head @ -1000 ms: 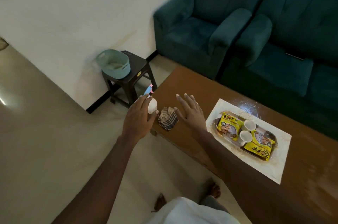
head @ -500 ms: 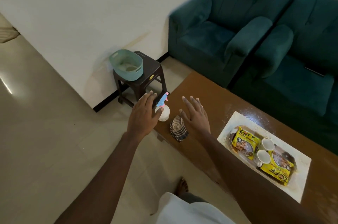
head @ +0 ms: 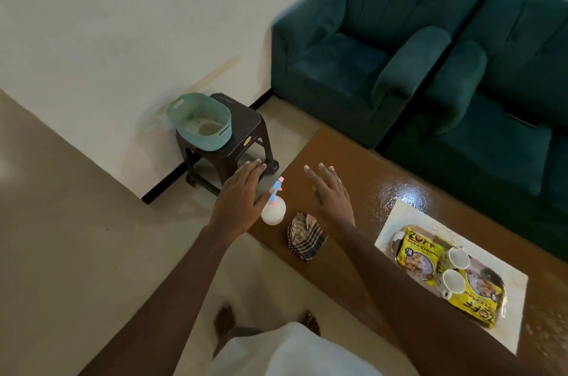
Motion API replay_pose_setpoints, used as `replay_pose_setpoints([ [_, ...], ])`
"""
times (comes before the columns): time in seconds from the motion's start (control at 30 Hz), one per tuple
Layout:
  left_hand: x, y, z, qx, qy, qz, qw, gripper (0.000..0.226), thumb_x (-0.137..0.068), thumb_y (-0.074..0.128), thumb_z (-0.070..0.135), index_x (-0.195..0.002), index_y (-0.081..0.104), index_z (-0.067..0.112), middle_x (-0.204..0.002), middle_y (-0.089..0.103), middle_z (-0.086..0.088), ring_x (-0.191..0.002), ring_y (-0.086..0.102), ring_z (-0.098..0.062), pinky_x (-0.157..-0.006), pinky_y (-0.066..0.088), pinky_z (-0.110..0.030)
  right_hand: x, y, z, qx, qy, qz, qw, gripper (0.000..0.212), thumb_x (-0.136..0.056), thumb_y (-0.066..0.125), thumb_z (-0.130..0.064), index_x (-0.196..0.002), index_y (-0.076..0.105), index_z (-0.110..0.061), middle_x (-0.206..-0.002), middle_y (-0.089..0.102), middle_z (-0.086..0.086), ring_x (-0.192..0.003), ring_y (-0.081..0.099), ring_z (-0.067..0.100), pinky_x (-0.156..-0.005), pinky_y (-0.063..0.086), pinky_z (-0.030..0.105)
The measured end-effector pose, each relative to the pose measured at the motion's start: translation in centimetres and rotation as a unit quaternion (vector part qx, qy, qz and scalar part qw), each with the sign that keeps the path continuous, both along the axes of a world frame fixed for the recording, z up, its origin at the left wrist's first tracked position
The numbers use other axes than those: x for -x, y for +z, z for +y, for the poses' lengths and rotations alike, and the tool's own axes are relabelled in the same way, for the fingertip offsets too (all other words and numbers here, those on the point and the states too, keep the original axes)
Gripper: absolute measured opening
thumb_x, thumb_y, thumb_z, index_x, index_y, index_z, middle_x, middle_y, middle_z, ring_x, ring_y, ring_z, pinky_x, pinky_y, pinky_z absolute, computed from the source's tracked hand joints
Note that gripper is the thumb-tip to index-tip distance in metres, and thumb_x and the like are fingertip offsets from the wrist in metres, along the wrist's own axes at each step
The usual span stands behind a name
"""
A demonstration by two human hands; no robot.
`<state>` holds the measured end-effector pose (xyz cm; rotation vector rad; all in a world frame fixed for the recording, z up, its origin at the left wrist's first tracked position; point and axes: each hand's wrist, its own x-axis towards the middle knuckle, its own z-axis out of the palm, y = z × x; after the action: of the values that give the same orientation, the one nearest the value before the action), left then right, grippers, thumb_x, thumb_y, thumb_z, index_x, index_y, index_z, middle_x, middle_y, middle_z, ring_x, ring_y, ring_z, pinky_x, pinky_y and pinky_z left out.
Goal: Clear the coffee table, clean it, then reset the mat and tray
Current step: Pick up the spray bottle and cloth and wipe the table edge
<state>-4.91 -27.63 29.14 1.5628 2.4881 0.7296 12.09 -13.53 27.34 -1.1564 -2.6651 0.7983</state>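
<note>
L hand (head: 238, 203): fingers spread flat, open, holding nothing; hovers at table's near-left corner, just beside spray bottle, thumb side overlaps bottle in view, contact can't tell.
R hand (head: 332, 191): palm down, fingers splayed wide, empty; over bare tabletop btwn spray bottle and mat.
Coffee table (head: 344, 157): brown, glossy; wet-looking glare patch near mat's far corner.
Spray bottle (head: 274, 209): white round body, pink/blue trigger head; upright at table's left end near the edge.
Cloth (head: 305, 235): checked brown/dark, crumpled; on table just right of bottle, near front edge.
Mat (head: 510, 308): white rectangle on table, well right of cloth; tray sits on it.
Tray (head: 499, 279): dark, patterned, on mat; mostly covered by contents.
Tray contents: 2 yellow "ZOFF" snack packs (head: 418, 255) lying flat, one at each end; 2 white cups (head: 457, 259) upright btwn them, side by side, look empty inside.
Basin (head: 199, 122): teal plastic tub w/ handle slots, on dark stool; sth pale at bottom, can't tell what.
Stool (head: 242, 129): dark brown plastic, by wall, left of table end.
Sofas (head: 368, 46): teal armchairs behind table.
Person: white garment and bare feet at bottom of view.
</note>
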Motion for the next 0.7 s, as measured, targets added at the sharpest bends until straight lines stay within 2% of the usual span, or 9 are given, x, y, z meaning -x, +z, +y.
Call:
replay_pose_setpoints([
  [0.17, 4.0, -1.3, 0.8, -0.011, -0.046, -0.05, 0.998, 0.056, -0.095, 0.056, 0.038, -0.143, 0.043, 0.012, -0.147, 0.045, -0.009, -0.14, 0.037, -0.024, -0.11, 0.038, -0.041, 1.9, -0.6, -0.6, 0.005, -0.075, 0.029, 0.997, 0.056, -0.105, 0.041, -0.013, -0.153, 0.027, -0.039, -0.165, 0.016, -0.001, -0.153, 0.002, 0.019, -0.122, 0.018, 0.051],
  [0.27, 6.1, -2.5, 1.1, 0.027, -0.093, -0.087, 0.991, 0.068, -0.091, 0.062, 0.041, -0.147, 0.038, 0.012, -0.151, 0.041, -0.008, -0.143, 0.031, -0.023, -0.113, 0.035, -0.043, 2.6, -1.1, -1.5, 0.019, -0.144, 0.073, 0.987, 0.047, -0.106, 0.039, -0.025, -0.151, 0.036, -0.036, -0.164, 0.022, -0.001, -0.153, 0.006, 0.017, -0.121, 0.021, 0.05],
  [0.37, 7.2, -3.6, 1.4, 0.083, -0.136, -0.118, 0.98, 0.082, -0.083, 0.073, 0.04, -0.149, 0.032, 0.014, -0.154, 0.035, -0.006, -0.146, 0.024, -0.022, -0.115, 0.03, -0.041, 3.4, -1.5, -2.7, 0.03, -0.188, 0.077, 0.979, 0.043, -0.106, 0.039, -0.035, -0.149, 0.041, -0.035, -0.163, 0.024, -0.002, -0.152, 0.007, 0.015, -0.121, 0.02, 0.047],
  [0.53, 7.9, -6.3, 2.0, 0.11, -0.146, -0.165, 0.969, 0.092, -0.077, 0.08, 0.029, -0.151, 0.027, 0.017, -0.159, 0.027, -0.002, -0.148, 0.015, -0.019, -0.116, 0.024, -0.038, 3.6, -3.5, -4.3, 0.05, -0.224, 0.057, 0.972, 0.041, -0.105, 0.042, -0.037, -0.145, 0.047, -0.034, -0.163, 0.023, -0.003, -0.152, 0.012, 0.016, -0.12, 0.023, 0.047],
  [0.7, 9.0, -10.1, 2.9, 0.139, -0.159, -0.152, 0.966, 0.1, -0.075, 0.082, 0.019, -0.153, 0.021, 0.014, -0.162, 0.017, -0.003, -0.15, 0.009, -0.02, -0.119, 0.021, -0.041, 2.5, -7.9, -5.7, 0.059, -0.242, 0.011, 0.968, 0.044, -0.103, 0.047, -0.037, -0.147, 0.044, -0.033, -0.164, 0.019, -0.004, -0.15, 0.02, 0.018, -0.117, 0.029, 0.044],
])
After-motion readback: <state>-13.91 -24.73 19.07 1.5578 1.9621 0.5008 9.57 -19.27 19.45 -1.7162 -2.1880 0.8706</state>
